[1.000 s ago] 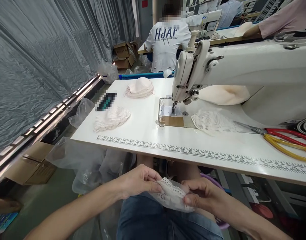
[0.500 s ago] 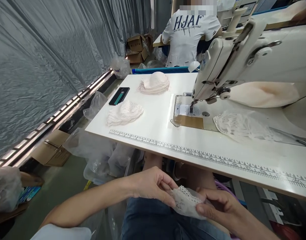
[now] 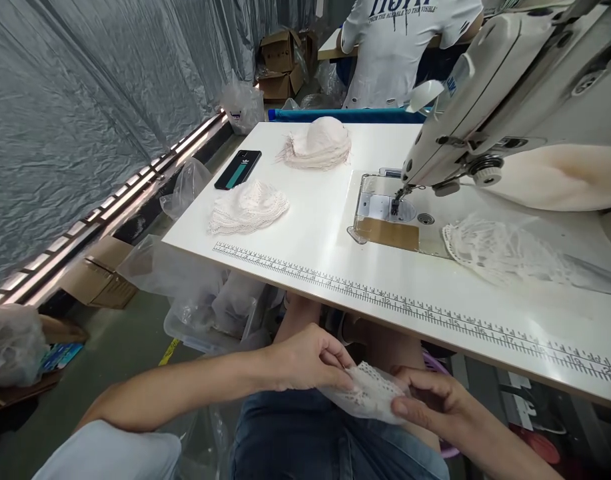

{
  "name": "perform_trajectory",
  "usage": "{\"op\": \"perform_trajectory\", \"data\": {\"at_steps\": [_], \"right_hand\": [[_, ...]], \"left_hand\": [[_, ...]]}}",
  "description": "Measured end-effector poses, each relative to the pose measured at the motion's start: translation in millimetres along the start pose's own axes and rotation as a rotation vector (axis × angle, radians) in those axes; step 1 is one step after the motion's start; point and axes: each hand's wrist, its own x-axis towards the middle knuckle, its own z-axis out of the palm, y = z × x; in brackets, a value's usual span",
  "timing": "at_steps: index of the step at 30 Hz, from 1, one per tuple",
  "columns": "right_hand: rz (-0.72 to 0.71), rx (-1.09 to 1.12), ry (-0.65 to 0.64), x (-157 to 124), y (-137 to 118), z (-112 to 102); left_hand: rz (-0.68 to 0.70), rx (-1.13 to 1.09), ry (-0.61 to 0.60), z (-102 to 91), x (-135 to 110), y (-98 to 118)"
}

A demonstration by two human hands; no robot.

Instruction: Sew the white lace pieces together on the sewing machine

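Note:
A small white lace piece (image 3: 369,395) with a sheer edge is stretched between my two hands, above my lap and below the table's front edge. My left hand (image 3: 312,360) pinches its left end between thumb and fingers. At the right end, my right hand (image 3: 430,400) grips it the same way. On the table lie a stack of white lace pieces (image 3: 248,208) at the left and a pale pink stack (image 3: 318,143) behind it. More white lace (image 3: 505,250) lies to the right of the sewing machine's needle (image 3: 396,203).
The sewing machine (image 3: 505,100) takes up the table's right side. A phone (image 3: 238,169) lies near the left edge of the white table (image 3: 310,233), which has a printed ruler. Plastic bags (image 3: 200,293) and a cardboard box (image 3: 99,272) stand at left. A person (image 3: 400,53) sits beyond.
The view has shifted, so the table and machine appear higher and the machine farther right. The lace stays in both hands, with more sheer fabric showing below my left fingers.

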Motion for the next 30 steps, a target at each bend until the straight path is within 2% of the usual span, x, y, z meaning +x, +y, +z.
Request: {"op": "perform_trajectory", "data": {"at_steps": [5, 11, 17, 23, 30], "right_hand": [[-0.091, 0.016, -0.074, 9.1, -1.2, 7.3], [-0.087, -0.022, -0.012, 14.0, 3.4, 10.7], [-0.119, -0.035, 0.027, 12.0, 9.7, 10.8], [-0.109, -0.013, 0.068, 11.9, 14.1, 12.7], [-0.100, -0.008, 0.075, 13.2, 16.7, 13.0]], "left_hand": [[0.027, 0.105, -0.007, 2.9, -2.9, 6.5], [0.122, 0.220, 0.014, 0.9, -8.5, 9.5], [0.196, 0.216, -0.011, 1.7, -9.2, 5.6], [0.193, 0.135, 0.148, 12.7, 1.4, -8.3], [0.174, 0.053, 0.161, 14.9, 3.1, -8.0]]}}
